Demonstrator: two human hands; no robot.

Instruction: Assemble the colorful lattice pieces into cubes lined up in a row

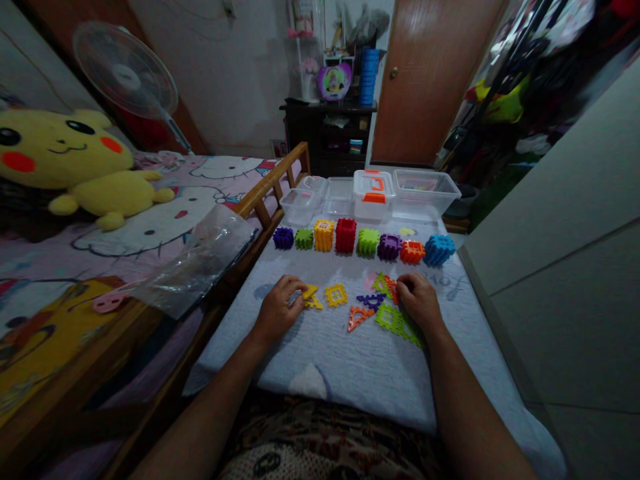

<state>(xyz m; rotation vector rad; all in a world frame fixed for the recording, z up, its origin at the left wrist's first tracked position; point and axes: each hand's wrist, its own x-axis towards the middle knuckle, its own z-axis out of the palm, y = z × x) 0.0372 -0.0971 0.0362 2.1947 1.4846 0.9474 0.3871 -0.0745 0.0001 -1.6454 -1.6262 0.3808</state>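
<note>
My left hand (pixel 281 308) is on the cloth-covered table, its thumb and fingertips closed on yellow triangular interlocking tiles (pixel 313 299). Just right of them lies a yellow square tile (pixel 337 295) with a window-like cutout. At the right, my right hand (pixel 421 301) has its fingers closed at an orange tile (pixel 391 289). Around that hand lie a green triangular tile (pixel 381 284), a purple triangular tile (pixel 371 301), another orange triangular tile (pixel 360 317) and a green square tile (pixel 388 316). A further green tile (pixel 411 331) is partly hidden beneath my right hand.
A row of coloured tile stacks, including a red stack (pixel 345 237) and a blue stack (pixel 439 250), stands beyond my hands. Behind it are transparent plastic boxes (pixel 425 193) and a lidded box (pixel 373 193). A wooden bed rail (pixel 273 179) borders the left; a pale panel (pixel 565 267) borders the right.
</note>
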